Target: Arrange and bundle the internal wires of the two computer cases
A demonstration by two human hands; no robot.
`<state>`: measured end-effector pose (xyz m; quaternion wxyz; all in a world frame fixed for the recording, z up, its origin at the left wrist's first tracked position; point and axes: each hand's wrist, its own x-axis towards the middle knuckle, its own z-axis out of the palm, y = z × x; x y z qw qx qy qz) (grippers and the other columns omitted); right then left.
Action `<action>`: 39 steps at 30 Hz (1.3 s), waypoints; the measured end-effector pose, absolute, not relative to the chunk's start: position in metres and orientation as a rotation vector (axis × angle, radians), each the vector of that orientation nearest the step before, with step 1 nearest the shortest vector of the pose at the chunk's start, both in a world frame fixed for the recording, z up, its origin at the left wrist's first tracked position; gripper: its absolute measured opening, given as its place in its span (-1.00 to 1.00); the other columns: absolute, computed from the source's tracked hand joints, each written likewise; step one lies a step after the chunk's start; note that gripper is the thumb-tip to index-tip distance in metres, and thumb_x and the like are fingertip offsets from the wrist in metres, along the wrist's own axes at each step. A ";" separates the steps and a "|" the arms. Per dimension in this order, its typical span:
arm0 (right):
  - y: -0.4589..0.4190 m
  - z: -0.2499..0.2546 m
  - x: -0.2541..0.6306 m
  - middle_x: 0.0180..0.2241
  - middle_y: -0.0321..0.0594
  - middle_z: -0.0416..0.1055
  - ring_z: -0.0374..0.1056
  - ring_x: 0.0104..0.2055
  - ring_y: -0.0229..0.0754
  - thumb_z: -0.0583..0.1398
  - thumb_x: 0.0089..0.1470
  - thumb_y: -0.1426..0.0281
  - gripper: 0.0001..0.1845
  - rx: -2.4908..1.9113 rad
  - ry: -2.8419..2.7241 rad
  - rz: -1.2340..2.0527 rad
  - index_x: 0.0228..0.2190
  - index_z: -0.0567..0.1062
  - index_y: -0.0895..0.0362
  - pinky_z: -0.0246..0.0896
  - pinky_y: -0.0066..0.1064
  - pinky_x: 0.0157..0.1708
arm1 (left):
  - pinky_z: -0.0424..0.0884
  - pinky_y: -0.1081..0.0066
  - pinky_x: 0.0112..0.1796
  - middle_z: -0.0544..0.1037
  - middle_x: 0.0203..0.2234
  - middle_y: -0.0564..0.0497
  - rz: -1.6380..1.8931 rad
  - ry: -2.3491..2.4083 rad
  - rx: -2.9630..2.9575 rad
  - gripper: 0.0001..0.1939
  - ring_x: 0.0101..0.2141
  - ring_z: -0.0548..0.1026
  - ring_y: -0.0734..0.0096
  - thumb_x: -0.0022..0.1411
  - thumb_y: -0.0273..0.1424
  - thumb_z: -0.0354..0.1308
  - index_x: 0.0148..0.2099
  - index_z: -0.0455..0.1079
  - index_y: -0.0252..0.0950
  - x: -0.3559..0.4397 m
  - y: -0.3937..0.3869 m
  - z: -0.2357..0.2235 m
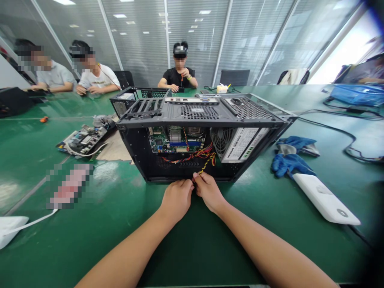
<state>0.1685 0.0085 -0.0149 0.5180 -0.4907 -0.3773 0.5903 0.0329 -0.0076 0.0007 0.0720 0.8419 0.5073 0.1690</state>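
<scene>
A black computer case (132, 154) lies on its side, its open face toward me. Inside it are a green motherboard (160, 143) and a power supply (240, 145) with a fan and a white label. Red, orange and black wires (195, 154) run along the inside. From them a twisted yellow-and-black cable (207, 163) comes down to the case's front edge, where my right hand (210, 193) pinches it. My left hand (177, 198) is closed, its fingertips against the right ones; what lies between them is hidden.
A loose circuit board (87, 140) and cardboard (112, 152) lie left. A blurred pink item (72, 186) is cabled to a white device (10, 230). On the right are blue gloves (292, 160), a white power bank (325, 198), black cables and a blue bin (357, 95). Several people sit around the table.
</scene>
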 end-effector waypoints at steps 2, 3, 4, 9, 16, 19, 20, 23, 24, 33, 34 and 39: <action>0.009 -0.016 0.169 -0.74 -0.57 -0.05 -0.15 -0.70 -0.45 0.31 -0.11 -0.07 -0.47 -1.174 -0.907 1.423 -0.53 0.28 0.10 -0.26 -0.50 -0.68 | 0.39 0.32 -0.28 0.54 -0.35 -0.04 0.517 1.531 2.540 -0.83 -0.32 0.51 0.25 0.39 -0.44 0.00 -0.22 0.41 -0.28 0.033 -0.008 0.003; 0.009 -0.016 0.169 -0.74 -0.57 -0.05 -0.14 -0.70 -0.45 0.31 -0.11 -0.08 -0.46 -1.172 -0.908 1.425 -0.53 0.28 0.10 -0.26 -0.50 -0.68 | 0.39 0.32 -0.28 0.53 -0.36 -0.03 0.530 1.536 2.543 -0.84 -0.32 0.51 0.27 0.38 -0.44 0.01 -0.22 0.41 -0.28 0.033 -0.008 0.004; 0.009 -0.016 0.169 -0.74 -0.56 -0.05 -0.14 -0.70 -0.44 0.31 -0.10 -0.08 -0.46 -1.169 -0.910 1.428 -0.53 0.28 0.10 -0.26 -0.50 -0.68 | 0.38 0.33 -0.29 0.52 -0.36 -0.03 0.550 1.540 2.547 -0.85 -0.33 0.50 0.28 0.36 -0.45 0.02 -0.23 0.42 -0.27 0.033 -0.008 0.005; 0.009 -0.014 0.172 -0.73 -0.55 -0.05 -0.15 -0.69 -0.43 0.29 -0.07 -0.07 -0.48 -1.168 -0.955 1.429 -0.54 0.28 0.10 -0.27 -0.48 -0.66 | 0.33 0.31 -0.30 0.51 -0.41 -0.01 0.700 1.519 2.544 -0.89 -0.36 0.47 0.29 0.30 -0.45 0.07 -0.27 0.42 -0.27 0.034 -0.005 0.004; 0.009 -0.013 0.174 -0.73 -0.54 -0.04 -0.15 -0.69 -0.42 0.28 -0.07 -0.12 -0.44 -1.180 -0.980 1.433 -0.52 0.32 0.11 -0.27 -0.47 -0.66 | 0.26 0.40 -0.36 0.46 -0.48 0.03 0.899 1.328 2.382 -0.80 -0.44 0.40 0.41 0.34 -0.45 0.03 -0.39 0.33 -0.28 0.033 0.001 -0.004; 0.008 -0.014 0.174 -0.73 -0.54 -0.06 -0.14 -0.68 -0.42 0.28 -0.08 -0.12 -0.44 -1.184 -0.969 1.420 -0.53 0.30 0.10 -0.26 -0.47 -0.66 | 0.22 0.43 -0.40 0.43 -0.53 0.06 0.900 1.264 2.272 -0.74 -0.49 0.36 0.46 0.36 -0.45 -0.01 -0.42 0.30 -0.28 0.033 0.003 -0.001; 0.008 -0.015 0.173 -0.73 -0.54 -0.06 -0.14 -0.68 -0.42 0.28 -0.08 -0.12 -0.44 -1.182 -0.964 1.417 -0.53 0.30 0.10 -0.26 -0.48 -0.66 | 0.22 0.44 -0.40 0.42 -0.54 0.06 0.891 1.249 2.238 -0.73 -0.51 0.35 0.47 0.36 -0.45 -0.02 -0.43 0.29 -0.28 0.033 0.003 0.000; 0.007 -0.014 0.173 -0.72 -0.54 -0.06 -0.15 -0.67 -0.42 0.26 -0.06 -0.14 -0.43 -1.157 -0.937 1.429 -0.51 0.32 0.11 -0.26 -0.49 -0.67 | 0.22 0.46 -0.40 0.43 -0.56 0.08 0.878 1.201 2.148 -0.72 -0.52 0.36 0.49 0.36 -0.44 -0.04 -0.43 0.32 -0.28 0.031 0.005 0.002; 0.007 -0.014 0.173 -0.71 -0.54 -0.05 -0.16 -0.67 -0.43 0.25 -0.05 -0.14 -0.43 -1.146 -0.920 1.430 -0.50 0.32 0.12 -0.26 -0.50 -0.67 | 0.22 0.46 -0.40 0.44 -0.56 0.08 0.877 1.190 2.122 -0.73 -0.52 0.36 0.49 0.35 -0.43 -0.04 -0.42 0.34 -0.28 0.031 0.005 0.002; 0.009 -0.018 0.172 -0.68 -0.56 -0.06 -0.13 -0.67 -0.44 0.26 -0.01 -0.06 -0.51 -1.136 -0.812 1.368 -0.44 0.31 0.10 -0.23 -0.55 -0.69 | 0.17 0.51 -0.49 0.40 -0.63 0.14 0.918 1.206 2.007 -0.79 -0.60 0.28 0.57 0.26 -0.38 0.10 -0.43 0.39 -0.30 0.031 0.009 -0.004; 0.009 -0.017 0.172 -0.69 -0.56 -0.06 -0.13 -0.67 -0.44 0.27 -0.01 -0.05 -0.51 -1.148 -0.814 1.364 -0.45 0.30 0.11 -0.24 -0.55 -0.69 | 0.18 0.52 -0.50 0.40 -0.64 0.14 0.927 1.204 2.001 -0.80 -0.61 0.28 0.57 0.25 -0.38 0.11 -0.43 0.39 -0.30 0.031 0.008 -0.004; 0.010 -0.016 0.173 -0.68 -0.53 -0.01 -0.10 -0.66 -0.43 0.28 -0.04 -0.01 -0.53 -1.197 -0.838 1.329 -0.49 0.31 0.12 -0.22 -0.53 -0.68 | 0.23 0.52 -0.49 0.42 -0.61 0.15 0.975 1.197 1.975 -0.87 -0.59 0.33 0.56 0.17 -0.37 0.21 -0.38 0.36 -0.29 0.033 0.007 -0.007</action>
